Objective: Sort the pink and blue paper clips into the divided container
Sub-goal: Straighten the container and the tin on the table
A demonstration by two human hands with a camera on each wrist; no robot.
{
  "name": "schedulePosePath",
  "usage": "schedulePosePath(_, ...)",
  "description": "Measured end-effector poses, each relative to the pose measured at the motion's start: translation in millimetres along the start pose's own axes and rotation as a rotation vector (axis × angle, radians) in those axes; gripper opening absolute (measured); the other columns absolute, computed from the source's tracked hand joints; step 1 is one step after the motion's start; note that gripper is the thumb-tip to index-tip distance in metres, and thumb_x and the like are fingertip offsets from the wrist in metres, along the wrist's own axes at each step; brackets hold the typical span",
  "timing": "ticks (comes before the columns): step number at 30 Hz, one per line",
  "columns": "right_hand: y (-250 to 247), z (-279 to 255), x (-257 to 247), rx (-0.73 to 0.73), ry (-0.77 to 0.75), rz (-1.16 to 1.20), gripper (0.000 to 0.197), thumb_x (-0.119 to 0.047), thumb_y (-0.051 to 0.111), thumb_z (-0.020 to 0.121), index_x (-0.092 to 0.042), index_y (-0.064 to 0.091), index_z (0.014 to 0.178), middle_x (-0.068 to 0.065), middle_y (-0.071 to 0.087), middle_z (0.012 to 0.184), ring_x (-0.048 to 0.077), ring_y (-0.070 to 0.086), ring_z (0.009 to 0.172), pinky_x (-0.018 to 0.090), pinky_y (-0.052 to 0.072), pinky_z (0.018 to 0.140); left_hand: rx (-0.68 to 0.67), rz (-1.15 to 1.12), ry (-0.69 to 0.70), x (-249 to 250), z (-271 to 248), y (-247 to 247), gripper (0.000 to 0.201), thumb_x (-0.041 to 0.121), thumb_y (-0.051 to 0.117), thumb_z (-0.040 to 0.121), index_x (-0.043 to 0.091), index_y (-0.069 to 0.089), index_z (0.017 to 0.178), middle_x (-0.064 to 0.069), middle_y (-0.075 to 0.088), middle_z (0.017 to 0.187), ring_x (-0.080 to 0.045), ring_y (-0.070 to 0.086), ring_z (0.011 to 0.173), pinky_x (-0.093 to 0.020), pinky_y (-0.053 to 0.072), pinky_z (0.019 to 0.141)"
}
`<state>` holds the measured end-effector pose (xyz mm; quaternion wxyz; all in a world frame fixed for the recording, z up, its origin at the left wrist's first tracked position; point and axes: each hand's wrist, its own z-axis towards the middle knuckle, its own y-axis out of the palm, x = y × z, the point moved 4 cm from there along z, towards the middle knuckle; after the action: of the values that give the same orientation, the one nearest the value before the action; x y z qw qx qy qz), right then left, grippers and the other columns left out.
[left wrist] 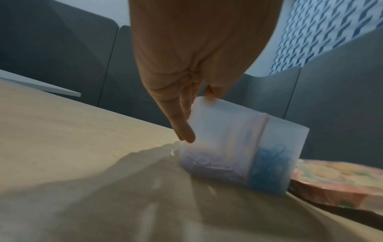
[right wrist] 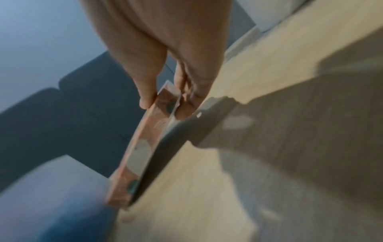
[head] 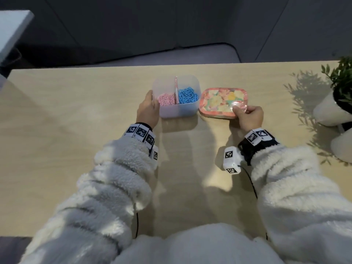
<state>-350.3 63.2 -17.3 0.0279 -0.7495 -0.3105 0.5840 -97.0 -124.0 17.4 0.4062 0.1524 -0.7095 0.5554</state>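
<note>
The sorting looks essentially done: in the head view the translucent divided container (head: 178,96) stands on the counter (head: 76,115) with the pink paper clips (head: 166,99) heaped in its left compartment and the blue paper clips (head: 187,94) in its right one, parted by a thin divider (head: 176,88), and no loose clips show anywhere on the wood. The left hand (head: 148,109) steadies the container from its left side, the fingers (left wrist: 184,126) lying fairly straight down the wall and the thumb resting at the rim, a bracing touch more than a clench. Just right of the container, the right hand (head: 248,116) pinches the near corner of a floral lid (head: 222,101) between thumb and curled fingers (right wrist: 182,113); the wrist view shows that edge tilted up off the counter, with shadow beneath it. What seems left, as a judgement, is only to carry the lid over and seat it on the container, if closing it counts as part of the job. A potted plant (head: 341,88) stands at the far right, well apart.
</note>
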Motion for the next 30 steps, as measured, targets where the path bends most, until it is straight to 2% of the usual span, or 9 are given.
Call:
schedulePosePath(6, -41.6, -32.0, -25.8, -0.02, -0.122, 0.125, 0.058, -0.016, 0.047, 0.084, -0.018, 0.028, 0.139, 0.006, 0.05, 0.117, 0.024, 0.058, 0.105, 0.043, 0.051, 0.093, -0.053, -0.016, 0.081, -3.0, -36.9, 3.5, 0.033, 0.025, 0.033, 0.096, 0.019, 0.045, 0.126, -0.009, 0.064, 0.113, -0.031, 0.062, 0.089, -0.046, 0.054, 0.079)
schedulePosePath(8, -55.5, -43.7, -39.9, 0.007, -0.199, 0.209, 0.054, -0.021, 0.042, 0.082, -0.02, 0.038, 0.136, 0.003, 0.055, 0.116, 0.022, 0.062, 0.102, 0.044, 0.055, 0.083, -0.077, -0.063, 0.088, -0.8, -54.5, 4.3, 0.035, 0.026, 0.036, 0.097, 0.018, 0.042, 0.13, -0.008, 0.06, 0.124, -0.028, 0.062, 0.097, -0.045, 0.053, 0.083)
schedulePosePath(10, -57.9, -56.3, -52.0, -0.02, -0.258, 0.28, 0.046, -0.026, 0.038, 0.08, -0.017, 0.05, 0.123, -0.004, 0.059, 0.095, 0.01, 0.063, 0.082, 0.034, 0.056, 0.064, -0.086, -0.097, 0.077, 2.7, -71.4, 4.3, 0.039, 0.028, 0.037, 0.098, 0.015, 0.039, 0.135, -0.009, 0.054, 0.132, -0.022, 0.061, 0.098, -0.039, 0.052, 0.085)
schedulePosePath(12, -41.6, -69.6, -57.0, -0.087, -0.295, 0.294, 0.041, -0.025, 0.036, 0.086, -0.016, 0.049, 0.123, -0.007, 0.057, 0.09, 0.004, 0.059, 0.076, 0.025, 0.053, 0.06, -0.091, -0.097, 0.065, 4.2, -82.5, 5.5, 0.041, 0.026, 0.037, 0.098, 0.012, 0.037, 0.137, -0.009, 0.052, 0.134, -0.016, 0.056, 0.093, -0.03, 0.047, 0.081)
schedulePosePath(16, 16.3, -98.0, -51.1, -0.233, -0.298, 0.199, 0.049, -0.019, 0.035, 0.093, -0.013, 0.03, 0.141, 0.014, 0.049, 0.134, 0.025, 0.058, 0.112, 0.022, 0.056, 0.072, -0.01, -0.125, 0.065, 3.3, -79.5, 2.3, 0.037, 0.028, 0.037, 0.098, 0.007, 0.045, 0.128, -0.012, 0.057, 0.124, -0.022, 0.054, 0.108, -0.023, 0.038, 0.085)
schedulePosePath(19, 39.6, -112.1, -52.4, -0.31, -0.3, 0.118, 0.064, -0.03, 0.041, 0.084, -0.014, 0.026, 0.144, 0.01, 0.039, 0.141, 0.024, 0.046, 0.125, 0.038, 0.047, 0.1, 0.092, -0.202, 0.091, 9.5, -63.3, -3.0, 0.044, 0.033, 0.032, 0.092, 0.003, 0.051, 0.118, -0.014, 0.057, 0.116, -0.026, 0.051, 0.109, -0.033, 0.04, 0.095)
schedulePosePath(21, 42.9, -109.9, -50.7, -0.261, -0.32, 0.019, 0.065, -0.028, 0.048, 0.081, -0.011, 0.031, 0.142, 0.011, 0.036, 0.139, 0.022, 0.039, 0.127, 0.038, 0.036, 0.109, 0.038, -0.324, 0.029, 15.5, -51.2, 0.5, 0.044, 0.034, 0.033, 0.094, 0.003, 0.049, 0.121, -0.011, 0.055, 0.118, -0.021, 0.05, 0.109, -0.021, 0.041, 0.092)
schedulePosePath(25, 52.3, -106.7, -46.3, -0.261, -0.318, -0.086, 0.075, -0.036, 0.06, 0.078, -0.01, 0.029, 0.142, 0.009, 0.033, 0.145, 0.024, 0.028, 0.135, 0.039, 0.027, 0.114, -0.082, -0.46, -0.107, 19.5, -37.1, 19.3, 0.037, 0.033, 0.035, 0.097, 0.012, 0.046, 0.125, -0.005, 0.057, 0.115, -0.019, 0.057, 0.105, -0.03, 0.049, 0.089)
schedulePosePath(30, 59.3, -106.8, -46.7, -0.162, -0.305, 0.023, 0.065, -0.031, 0.057, 0.079, -0.008, 0.039, 0.136, 0.011, 0.049, 0.135, 0.028, 0.044, 0.126, 0.044, 0.037, 0.108, -0.013, -0.452, -0.064, 17.9, -34.0, 22.8, 0.034, 0.024, 0.032, 0.099, 0.008, 0.046, 0.126, -0.003, 0.055, 0.108, -0.017, 0.056, 0.101, -0.027, 0.05, 0.084)
